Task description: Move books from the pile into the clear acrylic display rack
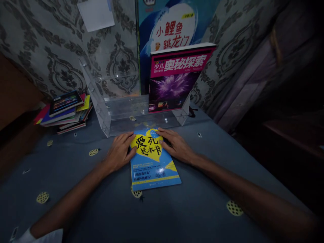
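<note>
A blue book point(146, 172) with a yellow heart on its cover lies face up on the patterned cloth. My left hand point(120, 150) grips its upper left edge, the thumb on the cover and the other fingers along the side. At the upper right edge my right hand point(177, 145) holds it in the same way, thumb over the heart. Just beyond the book's top stands a clear plastic book rack point(121, 126). A magenta-and-purple book point(174, 84) leans upright in the rack's right part, in front of a larger blue book point(146, 30).
To the left of the rack sits an untidy pile of books point(65, 108). Behind the rack is a wall with dark ornate paper and a white sheet point(97, 15). A purple-grey curtain point(243, 81) hangs at the right. The grey-blue cloth point(83, 202) has pineapple prints.
</note>
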Available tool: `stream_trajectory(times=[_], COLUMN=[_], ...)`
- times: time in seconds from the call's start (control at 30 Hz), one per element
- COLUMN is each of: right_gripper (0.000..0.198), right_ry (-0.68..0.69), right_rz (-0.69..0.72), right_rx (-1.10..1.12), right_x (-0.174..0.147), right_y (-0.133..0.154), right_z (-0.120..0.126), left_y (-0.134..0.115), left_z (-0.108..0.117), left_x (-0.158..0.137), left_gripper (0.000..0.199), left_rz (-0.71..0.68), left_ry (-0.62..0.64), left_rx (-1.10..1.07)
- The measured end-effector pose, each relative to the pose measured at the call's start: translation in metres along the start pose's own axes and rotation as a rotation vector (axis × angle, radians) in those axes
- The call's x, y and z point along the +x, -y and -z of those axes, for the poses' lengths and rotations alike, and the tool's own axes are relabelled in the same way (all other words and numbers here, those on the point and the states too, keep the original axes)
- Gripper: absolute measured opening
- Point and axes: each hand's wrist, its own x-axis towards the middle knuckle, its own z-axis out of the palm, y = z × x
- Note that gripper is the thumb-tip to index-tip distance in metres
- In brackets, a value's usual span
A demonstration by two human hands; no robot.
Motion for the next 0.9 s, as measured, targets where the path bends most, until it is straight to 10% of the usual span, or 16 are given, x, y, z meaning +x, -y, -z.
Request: stream_trajectory(times=[0.9], right_gripper=[0.030], right_ry=[-0.053], right_rz=[-0.082], right_rx=[0.193], right_x=[0.001], right_y=[-0.003], right_z=[0.005], left_y=[-0.040], left_z=[-0.016], left_x=[0.081], left_gripper=[0.033], left_rz=[-0.211], left_ry=[0.157], left_rx=[-0.054])
